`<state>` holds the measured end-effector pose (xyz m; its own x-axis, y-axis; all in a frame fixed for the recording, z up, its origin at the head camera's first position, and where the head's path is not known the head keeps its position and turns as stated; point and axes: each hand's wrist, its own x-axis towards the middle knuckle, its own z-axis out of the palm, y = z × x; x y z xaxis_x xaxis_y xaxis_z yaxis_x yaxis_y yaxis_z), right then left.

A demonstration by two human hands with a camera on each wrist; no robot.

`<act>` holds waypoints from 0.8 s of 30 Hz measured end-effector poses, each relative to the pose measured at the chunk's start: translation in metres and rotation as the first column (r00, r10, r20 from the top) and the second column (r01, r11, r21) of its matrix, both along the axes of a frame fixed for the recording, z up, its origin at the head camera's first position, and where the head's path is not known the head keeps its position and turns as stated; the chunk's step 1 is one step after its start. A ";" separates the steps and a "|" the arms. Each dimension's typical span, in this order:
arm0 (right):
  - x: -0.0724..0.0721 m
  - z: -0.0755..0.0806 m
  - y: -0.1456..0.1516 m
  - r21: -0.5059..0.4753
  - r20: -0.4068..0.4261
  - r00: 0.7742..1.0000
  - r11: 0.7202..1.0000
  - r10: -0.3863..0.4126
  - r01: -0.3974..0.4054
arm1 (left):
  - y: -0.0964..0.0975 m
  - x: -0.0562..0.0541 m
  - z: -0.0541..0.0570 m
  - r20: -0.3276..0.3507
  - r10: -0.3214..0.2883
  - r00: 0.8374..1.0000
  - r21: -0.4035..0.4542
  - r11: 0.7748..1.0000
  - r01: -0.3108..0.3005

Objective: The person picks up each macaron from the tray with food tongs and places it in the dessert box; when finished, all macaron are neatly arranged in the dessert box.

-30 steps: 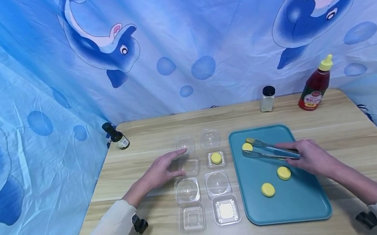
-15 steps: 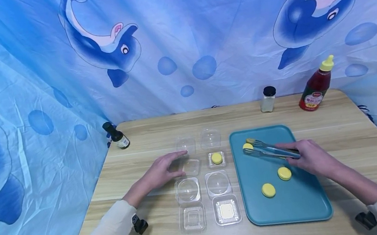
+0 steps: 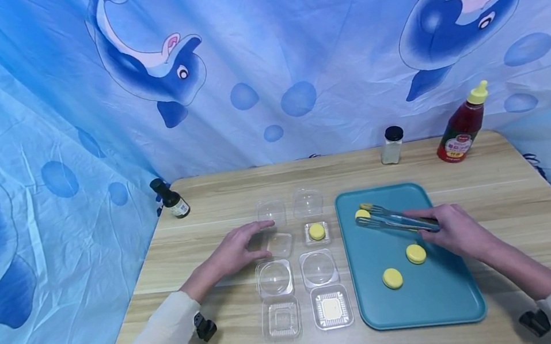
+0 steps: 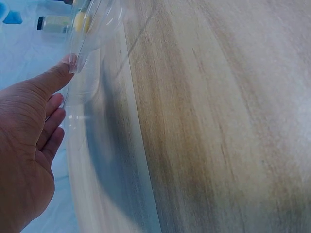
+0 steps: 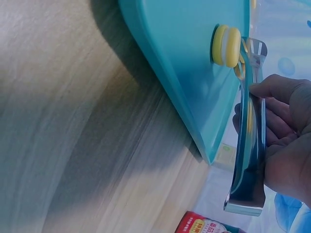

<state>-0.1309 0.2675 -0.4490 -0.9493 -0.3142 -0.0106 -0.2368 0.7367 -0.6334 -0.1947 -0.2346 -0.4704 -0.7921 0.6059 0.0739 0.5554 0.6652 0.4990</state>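
Note:
My right hand (image 3: pixel 447 230) holds metal tongs (image 3: pixel 397 220), thumb on one arm and fingers on the other. Their tips lie either side of a yellow macaron (image 3: pixel 362 216) near the back left of the blue tray (image 3: pixel 449 300). The right wrist view shows the tongs (image 5: pixel 248 160) alongside a macaron (image 5: pixel 226 46) with a pale filling. My left hand (image 3: pixel 236 250) reaches to an open clear plastic box (image 3: pixel 280 244), index finger by its lid and thumb at the base. In the left wrist view the thumb touches the plastic edge (image 4: pixel 75 63); the other fingers are loosely bent.
Another macaron (image 3: pixel 317 231) sits in a neighbouring clear box. Two more open boxes (image 3: pixel 281 318) stand nearer me. Macarons (image 3: pixel 415 254) also lie on the tray. Behind are a dark bottle (image 3: pixel 170 200), a black-capped jar (image 3: pixel 391 146) and a red sauce bottle (image 3: pixel 460 127).

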 end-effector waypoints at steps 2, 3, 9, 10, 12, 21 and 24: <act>0.000 0.000 0.000 -0.006 0.002 1.000 1.000 -0.002 0.002 | 0.000 0.000 0.000 0.000 0.000 1.000 0.003 1.000 0.000; -0.001 0.000 0.000 -0.009 0.003 1.000 1.000 -0.004 0.004 | 0.000 0.000 0.000 -0.001 0.000 1.000 0.003 1.000 0.000; -0.003 0.002 0.000 -0.013 0.010 1.000 1.000 -0.014 0.014 | 0.000 -0.001 0.000 0.002 0.005 1.000 0.004 1.000 -0.005; -0.004 0.003 0.000 -0.010 0.007 1.000 1.000 -0.016 0.016 | 0.000 -0.001 0.000 0.004 0.006 1.000 0.004 1.000 -0.006; -0.006 0.005 -0.001 -0.006 -0.006 1.000 1.000 -0.018 0.018 | 0.000 -0.001 0.000 0.006 0.006 1.000 0.004 1.000 -0.006; -0.014 0.014 -0.011 0.003 -0.080 0.997 1.000 0.018 -0.017 | 0.000 -0.001 0.001 0.006 0.010 1.000 -0.001 1.000 -0.010; -0.018 0.018 -0.019 -0.007 -0.100 0.994 0.999 0.038 -0.038 | 0.001 -0.002 0.001 -0.001 0.006 1.000 -0.002 1.000 -0.006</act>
<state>-0.1488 0.2486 -0.4309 -0.9328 -0.3497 0.0867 -0.3270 0.7206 -0.6114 -0.1966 -0.2337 -0.4692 -0.7954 0.6016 0.0735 0.5520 0.6691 0.4975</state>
